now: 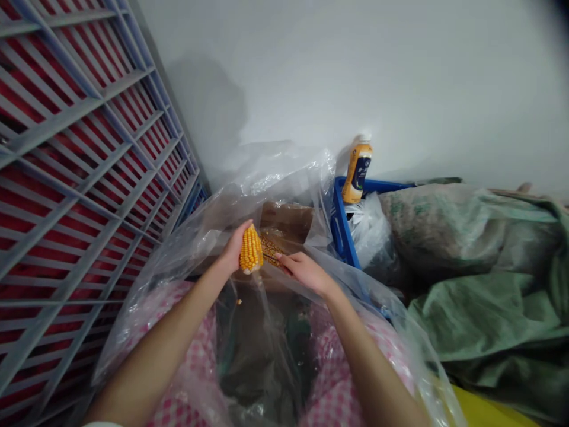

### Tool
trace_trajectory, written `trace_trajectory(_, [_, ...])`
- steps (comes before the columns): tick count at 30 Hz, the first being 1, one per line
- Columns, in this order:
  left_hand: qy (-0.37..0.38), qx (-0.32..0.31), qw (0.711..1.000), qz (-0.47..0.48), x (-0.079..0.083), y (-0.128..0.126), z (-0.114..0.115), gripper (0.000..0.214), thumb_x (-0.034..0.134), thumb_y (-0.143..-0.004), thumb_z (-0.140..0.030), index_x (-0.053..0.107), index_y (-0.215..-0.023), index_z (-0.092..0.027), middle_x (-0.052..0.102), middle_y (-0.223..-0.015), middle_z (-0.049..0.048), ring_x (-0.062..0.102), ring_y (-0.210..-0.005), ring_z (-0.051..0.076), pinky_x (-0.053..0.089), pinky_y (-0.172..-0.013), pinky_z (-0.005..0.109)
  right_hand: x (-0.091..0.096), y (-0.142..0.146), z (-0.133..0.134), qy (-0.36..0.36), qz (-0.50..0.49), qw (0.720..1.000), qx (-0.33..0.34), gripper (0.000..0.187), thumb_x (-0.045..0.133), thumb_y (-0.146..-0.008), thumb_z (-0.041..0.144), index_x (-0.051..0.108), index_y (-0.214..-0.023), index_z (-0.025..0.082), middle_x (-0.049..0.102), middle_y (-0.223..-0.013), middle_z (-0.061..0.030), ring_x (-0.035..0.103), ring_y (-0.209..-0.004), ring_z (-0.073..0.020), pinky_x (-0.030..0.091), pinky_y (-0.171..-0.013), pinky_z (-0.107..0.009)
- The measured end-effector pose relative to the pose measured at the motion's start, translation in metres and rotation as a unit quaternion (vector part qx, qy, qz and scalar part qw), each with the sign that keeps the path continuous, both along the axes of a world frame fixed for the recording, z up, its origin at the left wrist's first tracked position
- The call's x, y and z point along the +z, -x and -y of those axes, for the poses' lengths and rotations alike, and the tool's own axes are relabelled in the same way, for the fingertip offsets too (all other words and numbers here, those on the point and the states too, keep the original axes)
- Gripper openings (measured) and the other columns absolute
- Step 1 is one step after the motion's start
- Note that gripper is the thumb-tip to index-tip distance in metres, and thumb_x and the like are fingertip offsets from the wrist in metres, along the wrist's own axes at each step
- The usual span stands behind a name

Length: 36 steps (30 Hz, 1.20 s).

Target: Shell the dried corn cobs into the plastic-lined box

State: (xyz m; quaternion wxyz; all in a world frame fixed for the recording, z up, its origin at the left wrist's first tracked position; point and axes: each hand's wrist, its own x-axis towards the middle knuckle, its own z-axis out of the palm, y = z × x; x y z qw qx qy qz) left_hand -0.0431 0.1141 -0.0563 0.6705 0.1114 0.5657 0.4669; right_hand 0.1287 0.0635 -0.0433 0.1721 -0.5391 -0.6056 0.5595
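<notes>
A yellow ear of corn (251, 250) is gripped in my left hand (232, 246), its rows of kernels facing right. Just right of it, my right hand (306, 270) is closed on a thin, dark tool (269, 257) pointing toward the corn; its exact kind is too small to make out. Below and behind the hands, loose corn kernels (271, 242) lie in a cardboard box (288, 220). Clear plastic sheeting (284, 169) lines the box and spreads over my lap. One stray kernel (239, 302) rests on the plastic nearer to me.
A tall plastic crate panel (102, 101) with red behind its slats rises on the left. To the right, a blue crate (344, 228) has an orange drink bottle (358, 169) at its corner. Stuffed woven sacks (444, 231) and a green sack (493, 314) lie beyond it.
</notes>
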Motion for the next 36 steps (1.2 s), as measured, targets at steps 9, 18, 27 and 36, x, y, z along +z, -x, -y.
trace_trajectory(9, [-0.106,-0.071,0.984,0.124,0.02,0.004,0.006,0.031,0.053,-0.076,-0.046,0.054,-0.064,-0.017,0.054,-0.054,0.0007,0.055,-0.043,0.014,0.046,-0.044,0.027,0.004,0.013,0.009,-0.097,-0.1,0.987,-0.076,0.057,0.037,-0.087,0.061,0.035,-0.048,0.02,0.029,-0.044,0.006,0.026,-0.046,-0.0078,0.024,-0.049,-0.025])
trace_trajectory(18, [-0.163,-0.089,0.972,0.144,0.025,0.002,0.012,0.039,0.05,-0.078,-0.053,0.051,-0.061,-0.017,0.051,-0.053,0.0008,0.052,-0.042,0.013,0.044,-0.042,0.025,-0.001,0.017,0.017,-0.118,-0.088,0.987,-0.063,0.057,0.036,-0.088,0.061,0.036,-0.049,0.019,0.031,-0.046,0.0049,0.027,-0.048,-0.008,0.023,-0.049,-0.025])
trace_trajectory(27, [-0.131,-0.021,0.983,0.127,0.024,0.001,0.009,0.036,0.053,-0.076,-0.053,0.052,-0.066,-0.018,0.054,-0.056,-0.0001,0.057,-0.044,0.014,0.048,-0.047,0.029,-0.001,0.019,0.023,-0.182,0.014,0.982,-0.058,0.053,0.035,-0.09,0.056,0.033,-0.052,0.019,0.027,-0.051,0.0042,0.026,-0.05,-0.008,0.02,-0.049,-0.025])
trace_trajectory(36, [-0.144,0.032,0.985,0.091,0.017,-0.003,0.007,0.03,0.057,-0.071,-0.047,0.051,-0.064,-0.019,0.056,-0.056,-0.0004,0.059,-0.047,0.015,0.047,-0.049,0.028,-0.001,0.027,0.027,-0.227,0.158,0.957,-0.09,0.048,0.034,-0.091,0.049,0.044,-0.054,0.019,0.036,-0.049,0.0017,0.029,-0.047,-0.0101,0.018,-0.052,-0.028])
